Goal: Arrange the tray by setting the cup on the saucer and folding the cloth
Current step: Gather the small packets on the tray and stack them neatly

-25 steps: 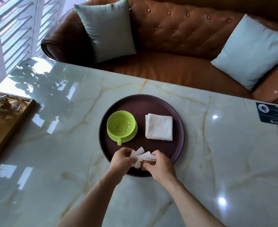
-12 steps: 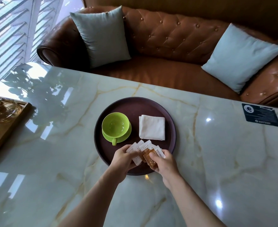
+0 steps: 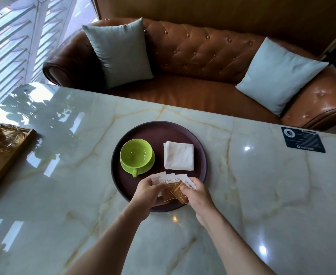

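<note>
A round dark-brown tray (image 3: 157, 129) lies on the marble table. On its left half a green cup (image 3: 136, 153) stands upright on a green saucer (image 3: 149, 167), handle toward me. To its right rests a white cloth (image 3: 179, 155), folded into a square. Over the tray's near edge my left hand (image 3: 148, 192) and my right hand (image 3: 198, 193) together hold a fan of sugar packets (image 3: 173, 185), white ones and brown ones. Both hands pinch the packets from opposite sides.
A wooden tray with glassware (image 3: 2, 139) sits at the table's left edge. A dark card (image 3: 303, 138) lies at the far right. Behind the table stands a brown leather sofa (image 3: 202, 56) with two pale blue cushions.
The packets have been spread wider into a fan between my hands. My head has tilted up, so more of the sofa shows. Cup, saucer and cloth have not moved.
</note>
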